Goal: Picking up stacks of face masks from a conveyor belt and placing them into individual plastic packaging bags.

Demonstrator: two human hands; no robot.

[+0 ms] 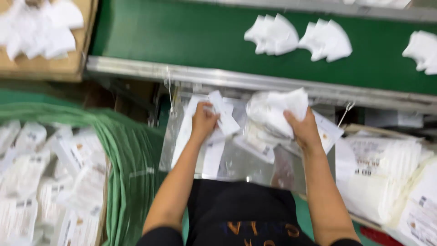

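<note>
Green conveyor behind, right hand gripping white masks, left hand clutching paper slips

At mid-frame the left hand pinched a white paper slip, while the right hand gripped a bundle of white masks above a shiny steel bench. More white masks lay on the green conveyor belt along the top.
</note>
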